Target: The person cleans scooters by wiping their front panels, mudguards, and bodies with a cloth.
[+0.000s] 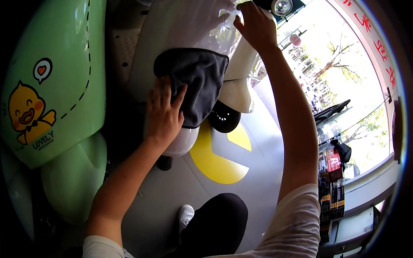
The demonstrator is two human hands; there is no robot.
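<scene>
My left hand (164,112) lies with fingers spread on the lower left part of a dark grey cloth (200,81). The cloth is draped, creased, over the pale, glossy body panel (180,26) of a scooter. Higher up, my right hand (259,26) rests at the panel's upper edge, its thumb apart from the fingers. Its fingertips touch a dark part there, which I cannot make out clearly. Close by the right hand is a round lamp (282,7). Below the cloth, a black rounded piece with white marks (224,117) sticks out.
A green scooter panel with a duck sticker (30,109) stands close on the left. The grey floor (163,202) bears a yellow marking (215,165). Boxes (333,189) are stacked at the right, beside a large window (344,64). My shoe (186,215) is below.
</scene>
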